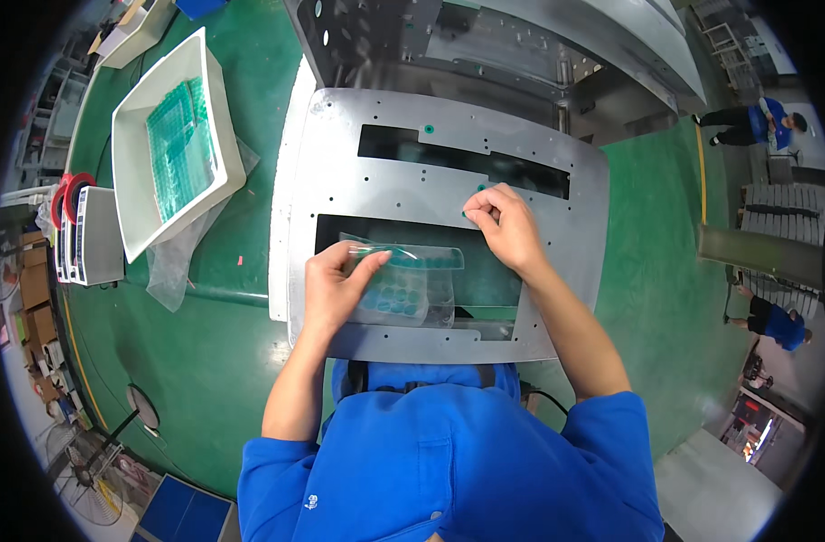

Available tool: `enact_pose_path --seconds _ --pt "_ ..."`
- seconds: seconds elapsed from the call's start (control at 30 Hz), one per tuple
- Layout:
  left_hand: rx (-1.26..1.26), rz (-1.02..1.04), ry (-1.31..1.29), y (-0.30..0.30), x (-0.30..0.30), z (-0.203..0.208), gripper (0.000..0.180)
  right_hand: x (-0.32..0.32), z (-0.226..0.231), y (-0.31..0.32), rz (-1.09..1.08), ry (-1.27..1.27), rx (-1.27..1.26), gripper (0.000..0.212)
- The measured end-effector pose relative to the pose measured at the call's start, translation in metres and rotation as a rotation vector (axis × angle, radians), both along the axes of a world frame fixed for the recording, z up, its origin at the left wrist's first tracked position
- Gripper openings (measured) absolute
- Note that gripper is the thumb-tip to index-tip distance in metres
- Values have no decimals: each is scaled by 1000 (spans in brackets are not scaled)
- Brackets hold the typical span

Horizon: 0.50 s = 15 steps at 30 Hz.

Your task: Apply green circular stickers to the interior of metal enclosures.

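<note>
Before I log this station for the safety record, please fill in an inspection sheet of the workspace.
Surface: gray metal panel with dark slots.
Job's things: clear sheet bearing dots; green dot on the panel.
Clutter: white tray holding green sheets; plastic bag partly under it.
Hands: left hand pinches the clear sheet; right hand pinches a small green piece.
Cables: dark cable, low, right of centre.
Surroundings: two people in blue, right; fan, lower left.

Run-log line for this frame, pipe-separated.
left hand: holds clear dot sheet | right hand: pinches green dot over metal panel | white bin: green sheets inside
</note>
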State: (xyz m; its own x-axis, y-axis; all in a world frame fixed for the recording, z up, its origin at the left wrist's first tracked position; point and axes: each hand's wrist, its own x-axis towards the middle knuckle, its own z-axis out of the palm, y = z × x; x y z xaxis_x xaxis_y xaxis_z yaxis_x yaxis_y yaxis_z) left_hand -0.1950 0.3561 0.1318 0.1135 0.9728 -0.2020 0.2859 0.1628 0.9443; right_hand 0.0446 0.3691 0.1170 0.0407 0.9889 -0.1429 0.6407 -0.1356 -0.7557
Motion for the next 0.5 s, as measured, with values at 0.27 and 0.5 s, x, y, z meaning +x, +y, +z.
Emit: enact_pose_path --seconds 0.27,0.5 --pt "-76 116 -75 -4 -8 5 17 -3 0 3 -15 -32 71 3" --pt "-107 132 -58 -4 -8 7 18 -3 2 4 -65 -27 -39 5"
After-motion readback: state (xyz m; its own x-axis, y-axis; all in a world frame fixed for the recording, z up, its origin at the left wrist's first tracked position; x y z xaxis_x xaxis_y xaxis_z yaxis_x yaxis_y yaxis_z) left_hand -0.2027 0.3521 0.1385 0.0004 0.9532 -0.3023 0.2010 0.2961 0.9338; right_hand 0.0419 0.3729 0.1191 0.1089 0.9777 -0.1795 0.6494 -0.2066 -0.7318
